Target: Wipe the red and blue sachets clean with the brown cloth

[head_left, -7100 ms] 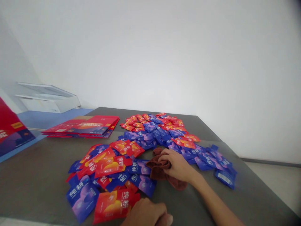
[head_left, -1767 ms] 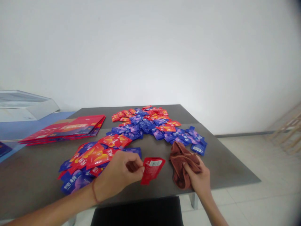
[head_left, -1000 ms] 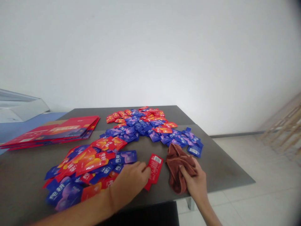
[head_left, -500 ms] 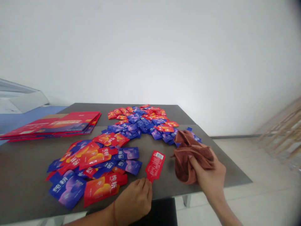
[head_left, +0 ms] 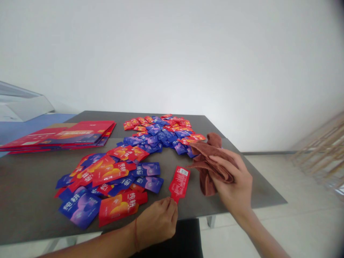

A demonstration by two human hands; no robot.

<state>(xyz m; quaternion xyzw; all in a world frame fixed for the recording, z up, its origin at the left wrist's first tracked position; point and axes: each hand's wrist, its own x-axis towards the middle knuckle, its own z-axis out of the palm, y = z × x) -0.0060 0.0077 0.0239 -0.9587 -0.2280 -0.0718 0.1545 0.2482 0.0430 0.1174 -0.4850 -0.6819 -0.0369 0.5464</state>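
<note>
Between the fingertips of my left hand [head_left: 158, 223] is the narrow end of a red sachet [head_left: 179, 182], its barcode side facing up above the table's near edge. My right hand [head_left: 233, 181] is closed around a crumpled brown cloth [head_left: 209, 157], held to the right of that sachet. A pile of red and blue sachets [head_left: 113, 175] lies to the left of my left hand. Behind my hands a second heap of red and blue sachets [head_left: 163, 134] spreads over the table, its right end partly hidden by the cloth.
Flat red printed cartons [head_left: 88, 129] are stacked on the dark table [head_left: 32, 200] at the left. A blue surface with a white box [head_left: 27, 107] adjoins there. The wall is behind; a blurred wooden rack [head_left: 322, 154] stands at the right. Something black sits below the table edge.
My right hand has turned and refolded the cloth, bringing it closer to the red sachet. My left hand keeps its pinch on the sachet. The view has shifted slightly.
</note>
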